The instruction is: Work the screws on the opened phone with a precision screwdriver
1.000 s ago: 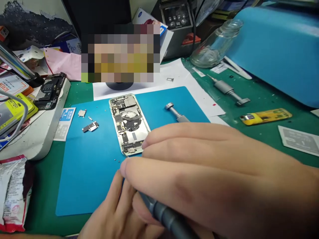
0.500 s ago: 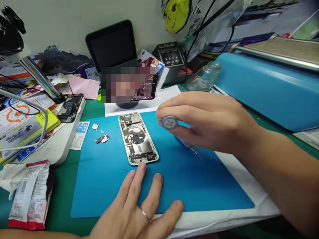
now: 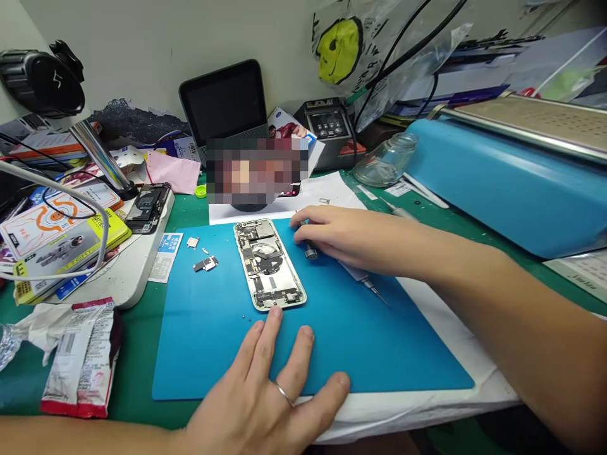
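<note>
An opened phone point(image 3: 279, 278) with its inner parts bare lies on the blue mat point(image 3: 379, 360). My left hand point(image 3: 270, 379), a ring on one finger, is spread flat in front of it, a fingertip at the phone's lower edge. To the right of the phone, my right hand point(image 3: 341, 237) is low over the mat, fingers closed around a dark screwdriver point(image 3: 310, 251) whose round end cap shows below them. Beside that hand a pale slim tool point(image 3: 367, 283) with a pointed metal tip lies partly covered. Small metal parts point(image 3: 205, 263) lie left of the phone.
Tiny screws point(image 3: 244, 316) lie near my left fingers. At the left stand a lamp post point(image 3: 104, 155), boxes point(image 3: 71, 218) and a torn snack packet point(image 3: 80, 360). Behind the mat are a tablet-like screen point(image 3: 227, 104), a glass jar point(image 3: 389, 158) and a blue machine point(image 3: 488, 183).
My right hand has gone down to the mat with the screwdriver, which now lies low beside the phone. My left hand keeps its place at the phone's edge. The view has shifted slightly.
</note>
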`<control>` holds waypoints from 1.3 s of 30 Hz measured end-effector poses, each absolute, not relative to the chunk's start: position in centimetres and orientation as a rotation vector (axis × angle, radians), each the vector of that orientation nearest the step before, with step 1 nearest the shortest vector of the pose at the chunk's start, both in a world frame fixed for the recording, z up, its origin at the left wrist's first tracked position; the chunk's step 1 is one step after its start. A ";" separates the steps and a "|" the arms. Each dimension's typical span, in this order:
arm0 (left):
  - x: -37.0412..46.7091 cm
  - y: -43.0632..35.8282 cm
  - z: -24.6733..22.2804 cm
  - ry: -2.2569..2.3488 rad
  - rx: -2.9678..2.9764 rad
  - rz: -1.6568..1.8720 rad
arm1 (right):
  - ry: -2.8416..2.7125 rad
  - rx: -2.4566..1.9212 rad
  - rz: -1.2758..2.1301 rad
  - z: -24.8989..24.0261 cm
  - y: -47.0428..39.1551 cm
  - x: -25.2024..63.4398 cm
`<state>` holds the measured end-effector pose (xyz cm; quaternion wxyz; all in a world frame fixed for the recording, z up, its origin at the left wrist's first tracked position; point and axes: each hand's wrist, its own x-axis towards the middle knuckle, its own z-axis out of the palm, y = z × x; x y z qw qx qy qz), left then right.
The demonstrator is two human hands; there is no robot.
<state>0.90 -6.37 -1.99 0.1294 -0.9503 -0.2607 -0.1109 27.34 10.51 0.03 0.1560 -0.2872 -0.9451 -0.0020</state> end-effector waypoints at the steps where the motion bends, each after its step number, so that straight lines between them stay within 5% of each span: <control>1: 0.9 -6.4 -2.0 -0.758 -2.763 -0.323 | -2.709 -0.831 -0.005 0.2 10.4 27.4; 10: 1.0 -6.4 -2.0 -0.763 -2.793 -0.288 | -2.667 -1.618 -0.084 2.9 9.1 27.1; 15: 0.9 -6.4 -1.9 -0.764 -2.798 -0.277 | -2.676 -1.963 0.157 3.1 8.9 27.1; 20: 1.0 -6.3 -1.8 -0.758 -2.801 -0.282 | -2.679 -1.927 0.277 3.3 8.9 27.1; 39: 1.1 -6.5 -2.0 -0.753 -2.781 -0.288 | -2.012 -1.472 -0.186 4.8 7.3 25.8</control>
